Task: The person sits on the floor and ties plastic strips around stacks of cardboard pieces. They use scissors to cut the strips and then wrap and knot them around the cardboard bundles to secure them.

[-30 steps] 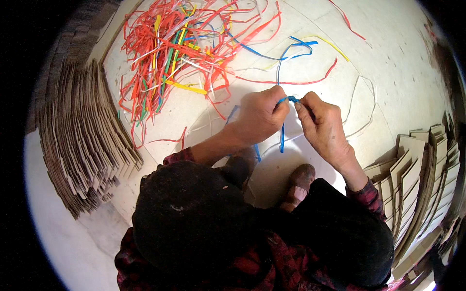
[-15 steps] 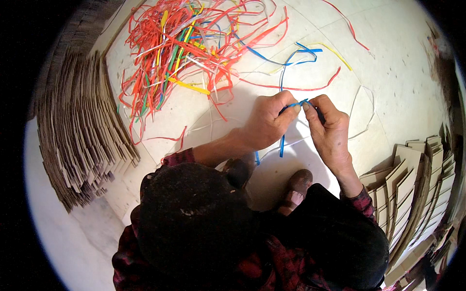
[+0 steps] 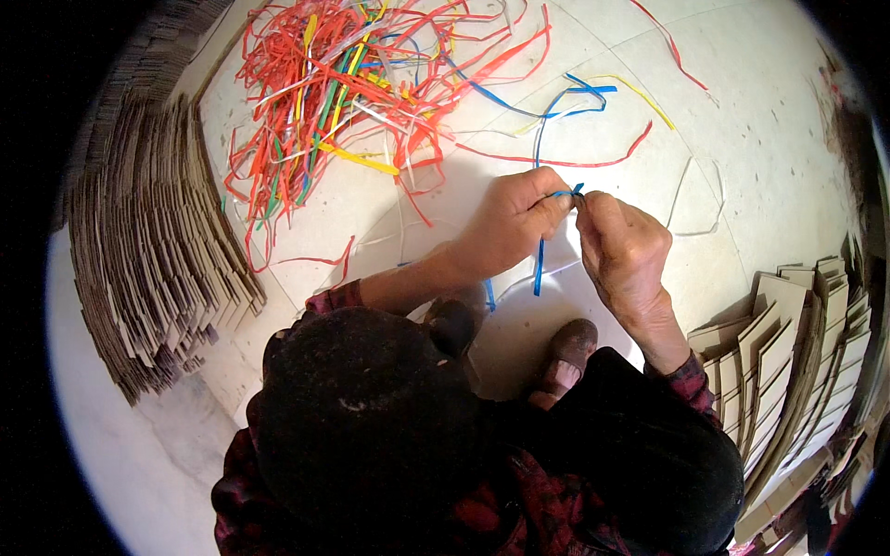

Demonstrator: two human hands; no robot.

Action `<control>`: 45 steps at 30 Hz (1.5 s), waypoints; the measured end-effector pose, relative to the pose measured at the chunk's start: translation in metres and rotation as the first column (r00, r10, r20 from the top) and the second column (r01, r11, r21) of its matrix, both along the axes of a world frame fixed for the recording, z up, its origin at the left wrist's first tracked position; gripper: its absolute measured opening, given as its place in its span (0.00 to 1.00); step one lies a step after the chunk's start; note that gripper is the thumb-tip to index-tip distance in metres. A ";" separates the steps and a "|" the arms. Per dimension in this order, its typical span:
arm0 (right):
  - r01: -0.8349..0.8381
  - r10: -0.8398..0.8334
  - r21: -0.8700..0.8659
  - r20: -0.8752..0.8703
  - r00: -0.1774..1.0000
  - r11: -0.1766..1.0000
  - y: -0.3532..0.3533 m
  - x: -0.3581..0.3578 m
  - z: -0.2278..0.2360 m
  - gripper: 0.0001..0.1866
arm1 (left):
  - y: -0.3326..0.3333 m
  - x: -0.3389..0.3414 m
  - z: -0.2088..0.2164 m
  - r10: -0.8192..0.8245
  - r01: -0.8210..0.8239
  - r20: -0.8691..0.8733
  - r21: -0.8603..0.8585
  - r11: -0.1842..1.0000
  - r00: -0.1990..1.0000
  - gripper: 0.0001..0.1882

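Reckoned from the two hands, with 12 o'clock at the top of the view, a long row of overlapping brown cardboard sheets point(image 3: 171, 232) lies at 9 o'clock. At 10 o'clock a tangled heap of plastic strips point(image 3: 320, 102), mostly red with some yellow, green, white and blue, spreads over the pale tiled floor point(image 3: 779, 185). The left hand point(image 3: 519, 220) is clenched, thumb and forefinger pinching a blue plastic strip point(image 3: 540, 269). That strip sits between the two hands at their fingertips; one length hangs toward 6 o'clock and another runs toward 12 o'clock, their join hidden by the hand. A brown shoe point(image 3: 574, 343) shows at 6 o'clock. The right hand point(image 3: 629, 246), just beside the left hand, is curled, its fingertips grasping the blue plastic strip. A yellow strip point(image 3: 649, 99) lies at 1 o'clock, a thin white strip point(image 3: 695, 233) at 3 o'clock, and fanned cardboard pieces point(image 3: 779, 315) at 4 o'clock
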State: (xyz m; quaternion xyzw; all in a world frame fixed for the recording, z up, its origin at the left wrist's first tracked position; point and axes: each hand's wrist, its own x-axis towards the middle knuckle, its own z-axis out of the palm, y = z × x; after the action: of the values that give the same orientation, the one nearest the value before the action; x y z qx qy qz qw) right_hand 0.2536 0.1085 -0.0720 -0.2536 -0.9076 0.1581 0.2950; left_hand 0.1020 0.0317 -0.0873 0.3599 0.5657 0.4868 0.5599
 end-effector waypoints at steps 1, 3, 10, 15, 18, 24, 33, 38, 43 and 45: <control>-0.002 0.001 0.059 0.019 1.000 0.998 0.000 0.000 -0.002 0.09 | 0.000 0.001 0.000 0.030 -0.030 0.047 0.001 1.000 0.998 0.05; -0.010 0.000 0.175 0.058 0.998 0.985 -0.002 -0.002 -0.003 0.10 | 0.001 -0.002 0.002 0.050 -0.049 -0.040 0.026 0.998 0.998 0.05; -0.034 0.011 0.177 0.131 0.991 0.984 -0.012 -0.005 0.005 0.10 | 0.001 0.005 0.000 0.168 -0.135 -0.273 0.133 0.982 0.947 0.05; -0.055 0.035 -0.168 -0.118 0.992 0.984 -0.025 -0.008 -0.006 0.11 | 0.004 0.007 -0.003 0.250 -0.216 -0.110 0.250 0.944 0.962 0.04; -0.110 -0.115 -0.616 -0.314 0.942 0.780 -0.035 -0.009 -0.001 0.04 | 0.001 0.003 0.009 0.200 -0.235 0.271 0.103 0.967 0.942 0.04; -0.461 -0.522 -0.881 -0.442 0.729 0.103 -0.036 -0.007 0.001 0.05 | -0.001 -0.002 0.020 0.019 -0.008 0.747 -0.019 1.000 0.664 0.04; -0.379 -0.398 -0.848 -0.513 0.760 0.371 -0.033 0.003 -0.002 0.08 | -0.001 -0.005 0.019 -0.048 0.084 0.677 -0.020 0.996 0.734 0.03; -0.287 -0.270 -0.792 -0.485 0.832 0.539 -0.033 0.010 -0.001 0.06 | -0.005 -0.003 0.009 -0.142 0.103 0.530 0.103 0.989 0.836 0.03; -0.197 -0.096 -0.589 -0.428 0.899 0.784 -0.027 0.013 -0.003 0.06 | -0.007 -0.001 0.016 -0.074 0.148 0.731 -0.038 0.988 0.678 0.03; -0.218 0.009 -0.496 -0.390 0.921 0.841 -0.022 0.015 -0.001 0.06 | -0.009 -0.003 0.017 -0.094 0.164 0.720 -0.029 0.986 0.687 0.04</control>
State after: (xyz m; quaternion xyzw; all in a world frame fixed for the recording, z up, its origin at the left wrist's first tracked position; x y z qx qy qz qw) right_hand 0.2682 0.0867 -0.0732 -0.2351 -0.7693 0.4647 0.3700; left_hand 0.0992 0.0232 -0.0706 0.1551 0.2980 0.5216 0.7843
